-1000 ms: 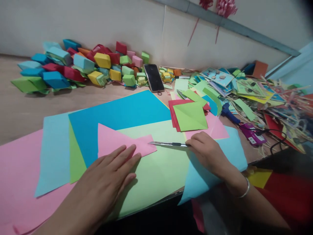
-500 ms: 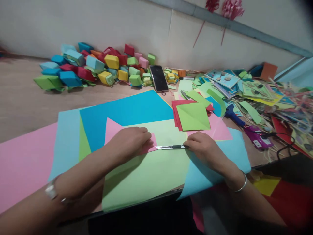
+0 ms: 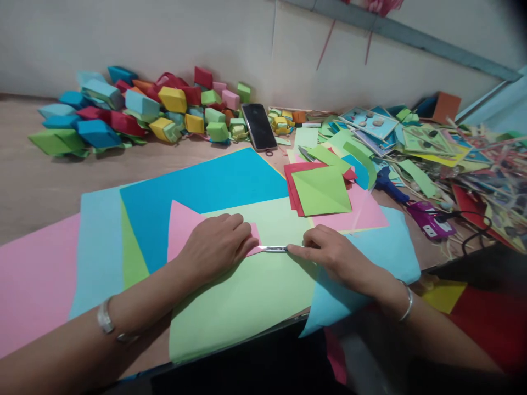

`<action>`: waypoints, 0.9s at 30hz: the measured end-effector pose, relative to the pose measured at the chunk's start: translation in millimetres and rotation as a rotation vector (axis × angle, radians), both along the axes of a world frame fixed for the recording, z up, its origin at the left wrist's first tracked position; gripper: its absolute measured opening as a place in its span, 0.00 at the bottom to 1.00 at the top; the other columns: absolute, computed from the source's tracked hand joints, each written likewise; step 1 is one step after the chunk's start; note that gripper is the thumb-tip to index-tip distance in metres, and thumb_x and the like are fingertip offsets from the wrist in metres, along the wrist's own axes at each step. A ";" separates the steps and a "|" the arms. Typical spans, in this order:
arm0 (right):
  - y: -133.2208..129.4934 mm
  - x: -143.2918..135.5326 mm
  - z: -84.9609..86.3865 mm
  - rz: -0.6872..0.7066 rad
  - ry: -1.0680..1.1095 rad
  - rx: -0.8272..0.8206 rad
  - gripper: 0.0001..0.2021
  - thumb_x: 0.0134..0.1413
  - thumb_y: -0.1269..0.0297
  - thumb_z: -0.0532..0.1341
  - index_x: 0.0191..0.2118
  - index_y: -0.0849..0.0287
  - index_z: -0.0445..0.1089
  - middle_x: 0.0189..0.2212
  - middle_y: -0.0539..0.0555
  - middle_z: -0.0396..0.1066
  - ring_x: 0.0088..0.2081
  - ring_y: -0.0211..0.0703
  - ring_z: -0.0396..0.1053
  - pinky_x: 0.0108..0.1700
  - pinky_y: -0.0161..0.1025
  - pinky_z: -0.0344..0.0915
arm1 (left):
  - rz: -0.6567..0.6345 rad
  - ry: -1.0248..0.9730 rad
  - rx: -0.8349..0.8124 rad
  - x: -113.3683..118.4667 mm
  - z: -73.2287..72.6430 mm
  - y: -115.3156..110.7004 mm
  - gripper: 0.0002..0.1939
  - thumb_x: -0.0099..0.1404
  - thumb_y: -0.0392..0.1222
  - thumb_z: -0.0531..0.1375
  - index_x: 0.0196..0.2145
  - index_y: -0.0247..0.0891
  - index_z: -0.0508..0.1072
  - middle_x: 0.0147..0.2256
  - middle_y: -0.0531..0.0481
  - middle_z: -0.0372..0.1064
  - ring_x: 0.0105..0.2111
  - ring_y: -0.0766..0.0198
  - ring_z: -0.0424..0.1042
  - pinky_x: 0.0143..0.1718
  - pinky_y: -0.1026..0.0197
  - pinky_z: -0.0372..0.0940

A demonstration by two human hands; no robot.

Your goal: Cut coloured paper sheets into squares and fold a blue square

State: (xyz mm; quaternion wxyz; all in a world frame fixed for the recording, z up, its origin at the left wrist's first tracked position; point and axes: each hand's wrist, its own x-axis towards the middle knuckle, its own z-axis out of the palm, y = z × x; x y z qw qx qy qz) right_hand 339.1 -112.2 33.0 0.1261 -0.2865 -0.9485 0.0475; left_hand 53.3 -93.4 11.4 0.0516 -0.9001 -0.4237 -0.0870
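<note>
My left hand [image 3: 224,241] is closed on a folded piece of pink paper [image 3: 254,233], with fingers bent over its right part. A slim metal craft knife [image 3: 275,249] lies level, its tip at the lower right corner of the pink paper. Its other end is in my right hand [image 3: 333,252], which is closed round it with the index finger stretched along the top. Both hands are over a large light green sheet [image 3: 247,307]. Bright green square paper [image 3: 322,191] lies on red paper [image 3: 294,186] just beyond my right hand.
Folded paper blocks [image 3: 111,118] in many colours line the wall at the back left. A phone [image 3: 259,127] stands beside them. On the right are a blue glue gun [image 3: 389,185], a purple box [image 3: 430,219] with a black cable and piled craft pieces. A blue sheet [image 3: 201,184] lies beyond my left hand.
My right hand has moved left along the knife, closer to my left hand, and its index finger now reaches out. The view has shifted slightly to the right.
</note>
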 end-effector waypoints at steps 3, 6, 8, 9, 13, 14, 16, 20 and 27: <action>-4.2 4.1 2.4 0.015 0.023 -0.019 0.21 0.68 0.78 0.47 0.57 0.57 0.70 0.33 0.55 0.67 0.34 0.41 0.61 0.35 0.37 0.61 | 0.013 -0.005 -0.007 0.1 -0.9 -0.1 0.20 0.74 0.50 0.50 0.29 0.38 0.71 0.26 0.48 0.66 0.25 0.59 0.62 0.26 0.58 0.47; -6.5 5.1 2.9 0.030 0.046 -0.005 0.21 0.68 0.78 0.47 0.56 0.58 0.70 0.32 0.55 0.67 0.33 0.41 0.60 0.34 0.37 0.61 | 0.020 -0.013 -0.008 0.1 -1.9 -0.1 0.20 0.74 0.49 0.51 0.29 0.37 0.71 0.26 0.47 0.66 0.26 0.59 0.62 0.26 0.58 0.47; -6.7 3.6 2.9 0.031 0.038 -0.017 0.21 0.68 0.77 0.46 0.57 0.58 0.70 0.33 0.55 0.67 0.33 0.41 0.60 0.34 0.37 0.62 | 0.028 -0.015 -0.002 0.7 -2.1 -0.2 0.19 0.74 0.48 0.51 0.29 0.37 0.71 0.26 0.47 0.66 0.26 0.59 0.62 0.26 0.58 0.46; -6.5 2.3 2.9 0.032 0.031 -0.024 0.21 0.68 0.77 0.46 0.57 0.58 0.69 0.33 0.55 0.67 0.33 0.42 0.61 0.35 0.37 0.62 | 0.033 -0.013 -0.001 1.1 -2.0 -0.3 0.18 0.74 0.47 0.51 0.29 0.37 0.71 0.26 0.47 0.66 0.26 0.59 0.62 0.26 0.58 0.46; -5.1 -5.0 3.6 0.051 0.009 -0.023 0.21 0.68 0.76 0.45 0.58 0.58 0.68 0.33 0.56 0.67 0.34 0.42 0.61 0.35 0.38 0.62 | 0.051 0.011 -0.007 2.8 -0.4 -0.9 0.17 0.73 0.45 0.52 0.29 0.37 0.71 0.27 0.47 0.67 0.27 0.58 0.63 0.26 0.58 0.45; -4.9 -7.1 3.8 0.057 0.002 -0.028 0.21 0.68 0.76 0.45 0.58 0.58 0.68 0.33 0.56 0.67 0.34 0.43 0.61 0.35 0.38 0.62 | 0.055 0.017 -0.009 3.1 0.0 -1.2 0.17 0.73 0.45 0.52 0.29 0.37 0.72 0.27 0.46 0.67 0.27 0.58 0.64 0.26 0.58 0.45; -4.9 -11.0 3.9 0.052 -0.017 -0.049 0.21 0.68 0.75 0.45 0.58 0.58 0.68 0.34 0.56 0.68 0.34 0.43 0.61 0.35 0.39 0.63 | 0.061 0.027 -0.018 3.7 0.8 -1.7 0.17 0.73 0.45 0.53 0.29 0.37 0.72 0.27 0.46 0.68 0.27 0.58 0.65 0.26 0.58 0.45; -7.5 -16.7 3.5 0.047 -0.029 -0.057 0.20 0.71 0.72 0.44 0.58 0.59 0.68 0.35 0.56 0.68 0.35 0.43 0.62 0.37 0.40 0.63 | 0.070 0.028 -0.035 4.4 2.1 -2.3 0.16 0.73 0.45 0.53 0.30 0.37 0.73 0.28 0.45 0.69 0.28 0.57 0.66 0.26 0.57 0.46; -17.7 -25.1 5.2 0.066 -0.022 0.035 0.18 0.70 0.74 0.46 0.58 0.61 0.66 0.33 0.55 0.67 0.34 0.41 0.60 0.34 0.36 0.61 | 0.057 -0.044 -0.059 4.2 1.6 -1.8 0.16 0.73 0.45 0.53 0.29 0.37 0.72 0.27 0.46 0.67 0.28 0.58 0.64 0.26 0.57 0.47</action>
